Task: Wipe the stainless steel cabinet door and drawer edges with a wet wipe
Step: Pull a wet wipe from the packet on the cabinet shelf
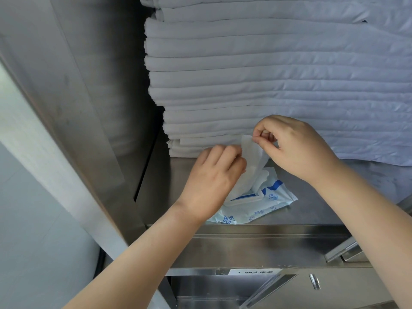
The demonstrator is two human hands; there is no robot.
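Note:
A blue and white pack of wet wipes (265, 204) lies on the stainless steel shelf (160, 192), its white lid flipped open. A white wet wipe (250, 157) stands partly pulled out of the pack. My right hand (294, 146) pinches its upper corner between thumb and forefinger. My left hand (211, 177) grips the wipe's left side, just above the pack and covering part of it. The steel cabinet door (66, 103) stands open at the left. Drawer fronts (256, 248) run below the shelf edge.
A tall stack of folded white sheets (267, 74) fills the shelf right behind my hands. A label (254, 272) sits on the lower front, with a metal handle (314, 282) to its right and an angled steel part (343, 250) at the right.

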